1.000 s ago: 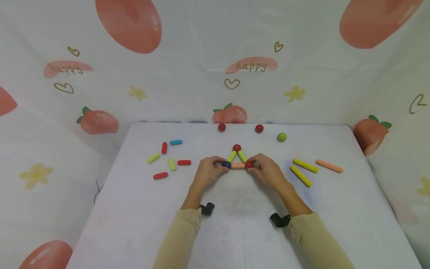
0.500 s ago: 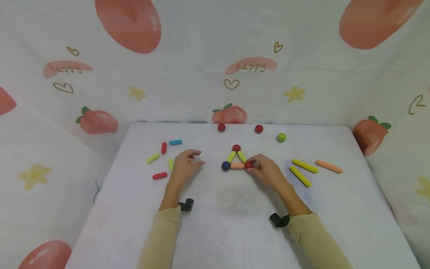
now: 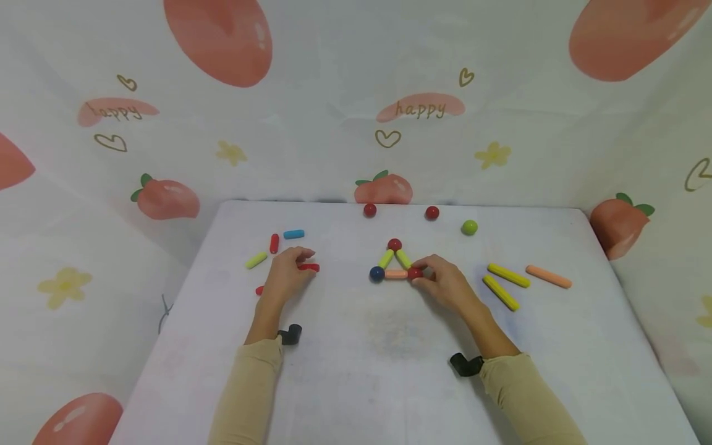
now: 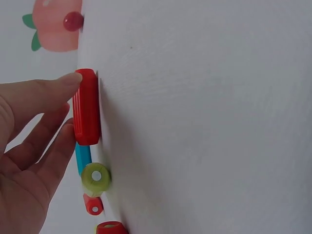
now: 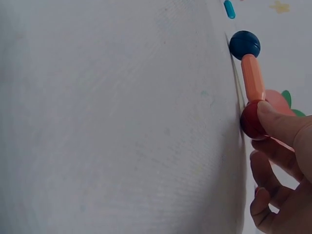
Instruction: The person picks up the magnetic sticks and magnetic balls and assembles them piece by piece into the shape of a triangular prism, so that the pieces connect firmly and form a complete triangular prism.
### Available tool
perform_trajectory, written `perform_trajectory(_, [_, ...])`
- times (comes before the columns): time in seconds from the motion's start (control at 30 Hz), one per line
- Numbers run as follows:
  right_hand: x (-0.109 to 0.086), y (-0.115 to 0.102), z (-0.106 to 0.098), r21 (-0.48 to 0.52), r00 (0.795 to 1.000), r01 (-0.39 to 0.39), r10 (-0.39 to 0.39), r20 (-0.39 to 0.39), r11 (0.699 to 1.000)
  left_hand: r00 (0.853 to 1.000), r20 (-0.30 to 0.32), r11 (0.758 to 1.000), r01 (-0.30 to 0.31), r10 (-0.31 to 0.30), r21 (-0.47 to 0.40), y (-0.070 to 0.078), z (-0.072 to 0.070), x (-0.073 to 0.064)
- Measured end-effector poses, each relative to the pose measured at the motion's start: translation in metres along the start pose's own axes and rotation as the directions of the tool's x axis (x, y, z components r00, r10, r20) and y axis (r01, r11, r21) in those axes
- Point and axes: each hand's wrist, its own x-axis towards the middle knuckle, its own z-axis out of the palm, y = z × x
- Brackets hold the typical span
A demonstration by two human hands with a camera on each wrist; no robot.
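My left hand has its thumb and fingers at a short red magnetic rod lying on the table, pinching it from both sides. A triangle lies mid-table: two yellow-green rods, an orange rod, a dark blue ball at the left corner and a red ball at the top. At its right corner, my right hand pinches another red ball between thumb and index finger. A yellow-green rod stands out beyond the left hand in the left wrist view.
Left of the triangle lie a blue rod, a red rod and a yellow-green rod. Two loose red balls and a green ball sit at the back. Long yellow rods and an orange rod lie right.
My left hand has let go of the dark blue ball and moved left to the red rod, taking hold of it. The right hand keeps its grip on the red corner ball.
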Motion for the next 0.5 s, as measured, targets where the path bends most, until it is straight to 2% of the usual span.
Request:
perform_trajectory(0.13, [-0.001, 0.000, 0.000, 0.005, 1.000, -0.004, 0.004, 0.001, 1.000, 1.000, 0.018, 1.000, -0.016, 0.016, -0.003, 0.000, 0.005, 0.002])
perform_trajectory(0.4, [-0.002, -0.001, -0.001, 0.021, 1.000, 0.007, -0.006, -0.005, 1.000, 0.998, 0.061, 0.997, -0.032, 0.028, 0.076, 0.006, 0.009, 0.003])
perform_trajectory(0.5, [-0.002, -0.001, -0.001, 0.026, 1.000, 0.008, -0.008, -0.006, 1.000, 0.997, 0.066, 0.998, -0.047, 0.044, 0.035, 0.010, 0.009, 0.003])
